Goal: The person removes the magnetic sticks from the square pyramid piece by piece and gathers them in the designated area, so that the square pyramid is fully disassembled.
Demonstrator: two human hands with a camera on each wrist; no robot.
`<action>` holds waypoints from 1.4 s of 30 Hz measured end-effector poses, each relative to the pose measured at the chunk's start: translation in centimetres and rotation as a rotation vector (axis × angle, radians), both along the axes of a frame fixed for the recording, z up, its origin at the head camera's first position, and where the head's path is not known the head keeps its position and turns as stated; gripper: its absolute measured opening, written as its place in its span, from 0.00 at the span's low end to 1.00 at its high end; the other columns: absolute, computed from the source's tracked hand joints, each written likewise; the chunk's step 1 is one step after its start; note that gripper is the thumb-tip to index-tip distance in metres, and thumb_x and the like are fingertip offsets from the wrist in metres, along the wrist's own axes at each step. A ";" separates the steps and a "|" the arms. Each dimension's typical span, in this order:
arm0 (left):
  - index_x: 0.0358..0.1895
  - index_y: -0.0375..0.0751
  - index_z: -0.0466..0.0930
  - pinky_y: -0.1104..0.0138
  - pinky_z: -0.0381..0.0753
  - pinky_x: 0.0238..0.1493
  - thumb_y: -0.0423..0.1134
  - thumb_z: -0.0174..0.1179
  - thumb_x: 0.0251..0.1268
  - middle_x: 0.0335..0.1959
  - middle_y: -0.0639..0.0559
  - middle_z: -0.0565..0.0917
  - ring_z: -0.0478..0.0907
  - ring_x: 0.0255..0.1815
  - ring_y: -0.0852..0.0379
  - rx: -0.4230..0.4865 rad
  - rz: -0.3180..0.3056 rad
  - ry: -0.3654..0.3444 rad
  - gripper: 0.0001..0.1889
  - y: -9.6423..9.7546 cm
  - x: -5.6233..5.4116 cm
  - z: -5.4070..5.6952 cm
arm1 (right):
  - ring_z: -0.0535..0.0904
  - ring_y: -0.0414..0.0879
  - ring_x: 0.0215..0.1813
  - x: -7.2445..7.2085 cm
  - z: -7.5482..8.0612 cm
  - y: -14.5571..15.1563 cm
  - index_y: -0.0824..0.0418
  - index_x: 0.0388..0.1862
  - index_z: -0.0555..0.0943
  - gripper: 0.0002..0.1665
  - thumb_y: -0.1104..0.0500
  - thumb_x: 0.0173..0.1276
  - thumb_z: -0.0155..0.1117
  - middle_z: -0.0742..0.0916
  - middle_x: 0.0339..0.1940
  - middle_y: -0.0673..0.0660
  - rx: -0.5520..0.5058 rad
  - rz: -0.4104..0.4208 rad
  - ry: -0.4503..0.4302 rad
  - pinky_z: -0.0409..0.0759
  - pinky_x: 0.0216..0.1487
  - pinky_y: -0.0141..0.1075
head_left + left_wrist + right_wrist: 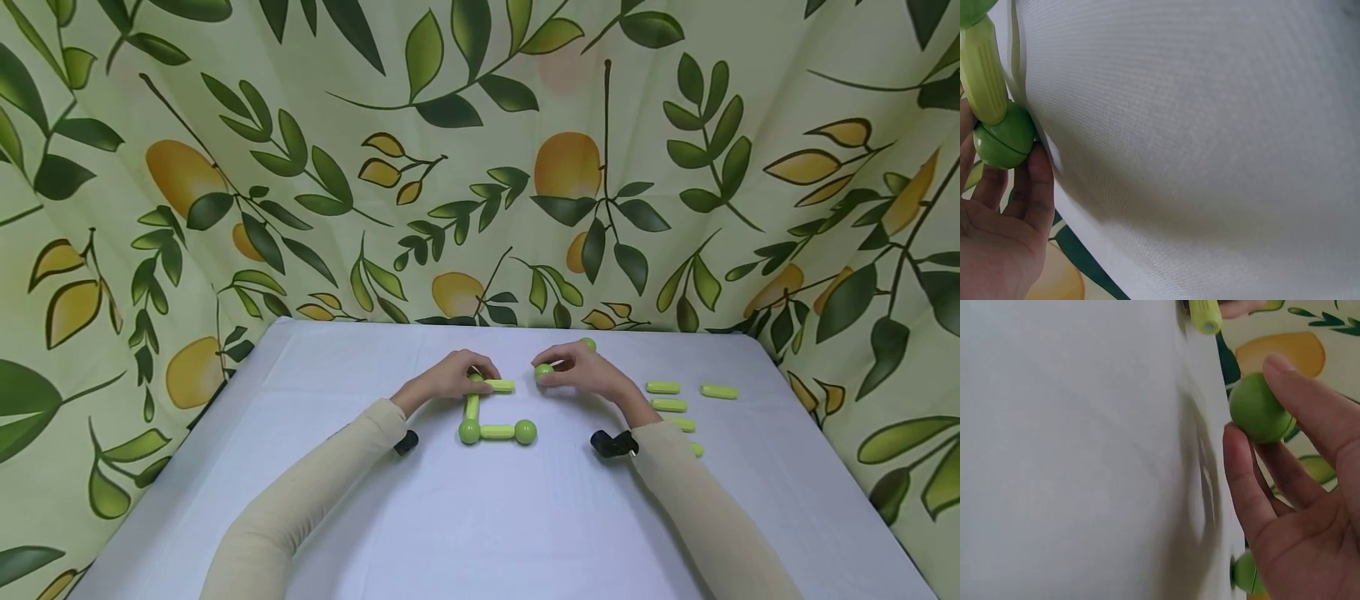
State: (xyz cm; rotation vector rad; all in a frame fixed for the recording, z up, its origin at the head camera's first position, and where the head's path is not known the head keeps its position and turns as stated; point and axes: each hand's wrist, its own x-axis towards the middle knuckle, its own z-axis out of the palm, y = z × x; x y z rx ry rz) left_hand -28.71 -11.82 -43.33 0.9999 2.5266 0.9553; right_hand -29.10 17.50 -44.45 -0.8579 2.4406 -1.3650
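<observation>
Pinching frame ball (pixel 1004 140) w/ L fingers (pixel 1040 184); sep. ball (pixel 1260 407) w/ R fingers (pixel 1244 478); loose rods (pixel 669 406) R

Head view bright, even; light soft, seemingly from above, white cloth-covered tabletop (pixel 480 517) taking cool lavender cast. Blurry shadows pooling inward of beige long sleeves (pixel 322 483). Pale leaf-and-fruit printed fabric curtain (pixel 480 208) crisp mid-frame, pattern stretching toward side edges. Over to left wrist: dimmer, greyer, tabletop weave showing, broad hazy shadow across lower middle; small glint on glossy green ball (pixel 1005 134). Right wrist: murky too, tabletop soft, short on detail, smoky shadow beside right hand (pixel 1310 531).
</observation>
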 end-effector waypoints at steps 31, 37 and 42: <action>0.46 0.40 0.87 0.65 0.77 0.55 0.32 0.68 0.68 0.40 0.55 0.85 0.79 0.45 0.59 -0.014 0.018 -0.003 0.06 0.1 0.2 0.1 | 0.80 0.57 0.50 0.5 -0.5 2.5 0.71 0.52 0.84 0.22 0.68 0.59 0.79 0.85 0.51 0.64 -0.005 -0.230 0.019 0.78 0.53 0.47; 0.46 0.41 0.87 0.65 0.77 0.55 0.32 0.68 0.68 0.40 0.56 0.85 0.78 0.44 0.60 -0.020 0.033 -0.025 0.07 0.1 0.2 0.2 | 0.80 0.57 0.51 0.4 -0.5 2.4 0.71 0.53 0.84 0.23 0.67 0.60 0.78 0.84 0.52 0.64 0.008 -0.234 0.005 0.78 0.54 0.45; 0.46 0.41 0.88 0.65 0.77 0.56 0.32 0.68 0.68 0.41 0.56 0.86 0.79 0.45 0.60 -0.014 0.030 -0.022 0.07 0.1 0.2 0.0 | 0.80 0.57 0.51 0.4 -0.5 2.5 0.71 0.53 0.84 0.23 0.67 0.59 0.79 0.85 0.52 0.64 0.003 -0.236 -0.015 0.77 0.54 0.45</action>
